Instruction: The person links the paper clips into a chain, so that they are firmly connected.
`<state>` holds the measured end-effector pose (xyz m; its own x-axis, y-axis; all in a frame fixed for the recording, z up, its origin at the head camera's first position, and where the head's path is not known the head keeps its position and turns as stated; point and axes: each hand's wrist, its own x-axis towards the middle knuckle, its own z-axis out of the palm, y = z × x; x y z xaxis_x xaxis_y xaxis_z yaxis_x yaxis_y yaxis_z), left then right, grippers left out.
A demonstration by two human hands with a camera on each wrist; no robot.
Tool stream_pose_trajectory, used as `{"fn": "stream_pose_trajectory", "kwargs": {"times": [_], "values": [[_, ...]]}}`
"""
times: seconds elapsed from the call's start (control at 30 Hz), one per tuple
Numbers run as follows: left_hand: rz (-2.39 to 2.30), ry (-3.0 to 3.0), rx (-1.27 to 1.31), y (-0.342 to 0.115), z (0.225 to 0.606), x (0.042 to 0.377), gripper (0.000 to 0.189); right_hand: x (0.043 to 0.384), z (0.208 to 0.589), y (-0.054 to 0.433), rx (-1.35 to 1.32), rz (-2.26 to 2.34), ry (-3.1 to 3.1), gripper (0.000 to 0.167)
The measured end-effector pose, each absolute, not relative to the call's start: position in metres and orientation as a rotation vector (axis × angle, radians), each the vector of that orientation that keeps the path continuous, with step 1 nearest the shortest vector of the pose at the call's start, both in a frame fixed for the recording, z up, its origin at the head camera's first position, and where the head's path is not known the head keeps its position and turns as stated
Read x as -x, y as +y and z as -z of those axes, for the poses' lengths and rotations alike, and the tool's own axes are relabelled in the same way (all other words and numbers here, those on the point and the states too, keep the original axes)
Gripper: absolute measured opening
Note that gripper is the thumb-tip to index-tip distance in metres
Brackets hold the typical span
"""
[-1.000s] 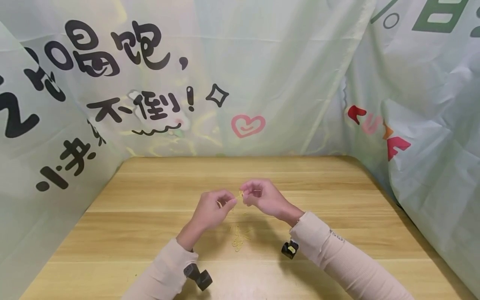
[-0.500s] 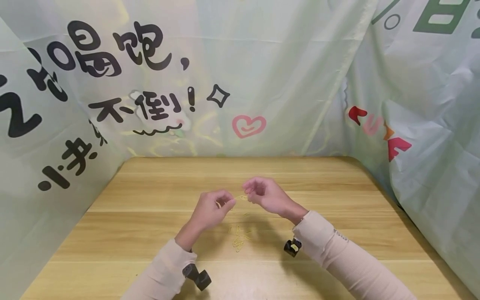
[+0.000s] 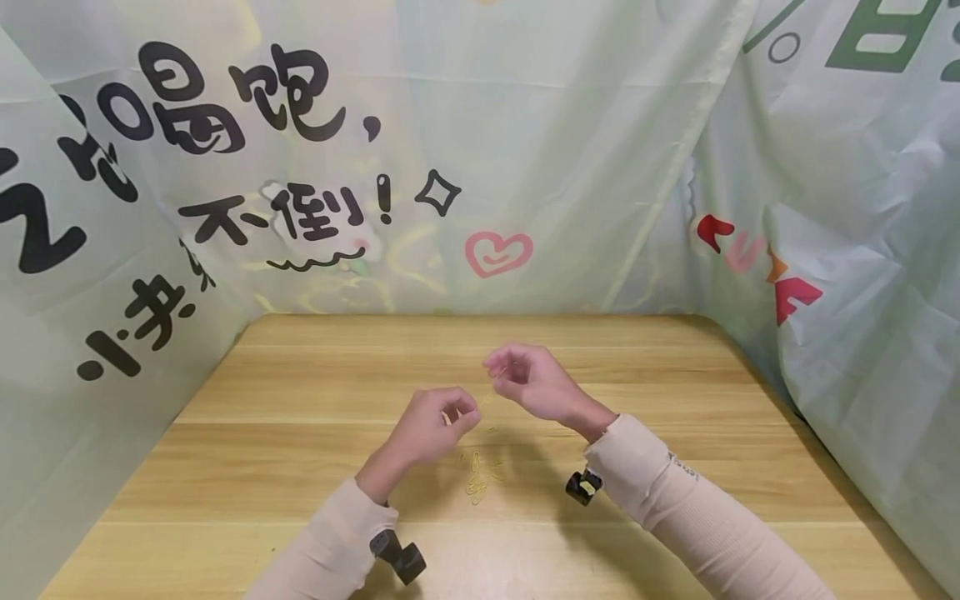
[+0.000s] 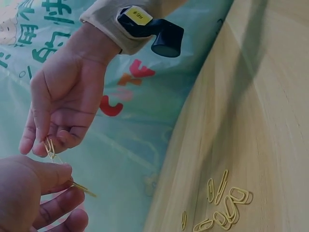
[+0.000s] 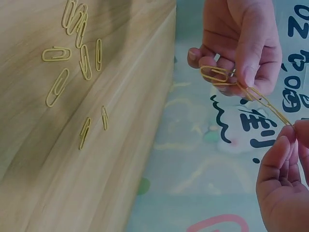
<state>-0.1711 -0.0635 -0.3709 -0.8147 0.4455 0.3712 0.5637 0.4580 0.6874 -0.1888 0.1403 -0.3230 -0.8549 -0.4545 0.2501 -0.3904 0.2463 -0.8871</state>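
A short chain of linked gold paper clips stretches between the two hands, above the table. The left hand pinches it between thumb and fingers, and one clip of the chain sticks out past those fingers in the right wrist view. At the chain's other end, the right hand pinches a clip with its fingertips, higher and farther back than the left hand. Below the hands, a loose group of gold paper clips lies on the wooden table.
In the right wrist view, two paper clips, one of them this clip, lie apart from the main group. Printed fabric hangs behind the table and along both sides. Each sleeve carries a black wrist camera, such as the left one.
The hands were fingertip to fingertip and have drawn apart. The right hand has moved up and slightly right, the left slightly down and right. The loose clips on the table have stayed put.
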Motion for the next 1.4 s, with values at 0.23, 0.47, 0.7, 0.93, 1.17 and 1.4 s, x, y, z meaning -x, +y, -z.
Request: {"fn": "stream_pose_trajectory", "kwargs": {"times": [0.23, 0.47, 0.7, 0.93, 1.17, 1.4], "values": [[1.279, -2.586, 0.900, -0.0633, 0.3700, 0.1714, 0.006, 0.1885, 0.3199, 0.1386, 0.823, 1.683, 2.430, 0.021], [1.364, -2.567, 0.879, -0.0608, 0.3684, 0.1719, 0.029, 0.1874, 0.3167, 0.1387, 0.845, 1.649, 2.431, 0.020], [1.394, -2.516, 0.905, -0.0569, 0.3693, 0.1717, 0.023, 0.1869, 0.3161, 0.1358, 0.878, 1.636, 2.426, 0.022], [1.456, -2.519, 0.872, -0.0543, 0.3671, 0.1699, 0.019, 0.1866, 0.3172, 0.1343, 0.888, 1.650, 2.403, 0.023], [1.462, -2.495, 0.868, -0.0551, 0.3669, 0.1698, 0.014, 0.1858, 0.3169, 0.1338, 0.891, 1.657, 2.438, 0.022], [1.459, -2.508, 0.828, -0.0601, 0.3660, 0.1698, 0.017, 0.1860, 0.3202, 0.1370, 0.826, 1.676, 2.442, 0.020]]}}
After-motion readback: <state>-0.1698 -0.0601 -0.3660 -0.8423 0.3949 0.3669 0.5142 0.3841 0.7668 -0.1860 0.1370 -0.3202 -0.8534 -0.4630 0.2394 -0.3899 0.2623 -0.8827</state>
